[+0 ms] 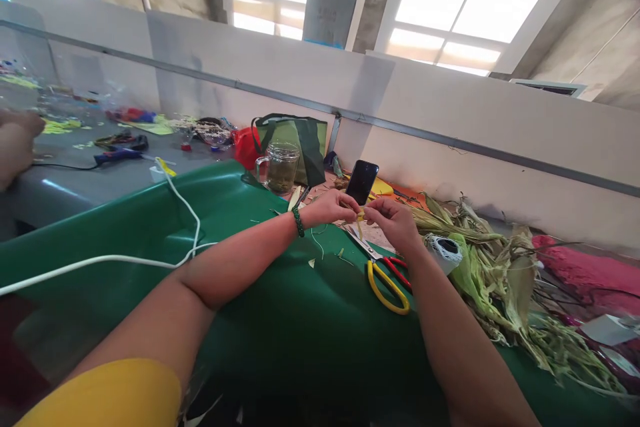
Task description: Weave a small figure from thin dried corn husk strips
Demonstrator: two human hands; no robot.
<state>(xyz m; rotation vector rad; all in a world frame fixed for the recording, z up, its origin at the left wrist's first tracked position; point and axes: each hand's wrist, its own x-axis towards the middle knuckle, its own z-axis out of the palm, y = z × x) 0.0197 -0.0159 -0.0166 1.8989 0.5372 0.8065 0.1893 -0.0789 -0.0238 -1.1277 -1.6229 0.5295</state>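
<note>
My left hand (pixel 327 208), with a green bead bracelet at the wrist, pinches a small pale-yellow strip (pixel 360 227) that looks like dried corn husk. Meeting it from the other side, my right hand (pixel 395 220) has thumb and forefinger closed on the same strip. The strip's lower end hangs down between the fingertips. Just under the hands lie scissors (pixel 370 251) with one yellow and one red handle, on a green sheet (pixel 320 320). A dark phone (pixel 363 180) stands propped behind my fingers. Beside my right forearm is a spool of white thread (pixel 447 251).
Corn husks (pixel 517 280) are heaped on the right near pink material (pixel 590 277). A glass mug (pixel 283 170) stands before a green bag (pixel 314 147). A white cable (pixel 125 258) crosses the sheet. At far left are another person's hand (pixel 17 140) and a blue glue gun (pixel 117 156).
</note>
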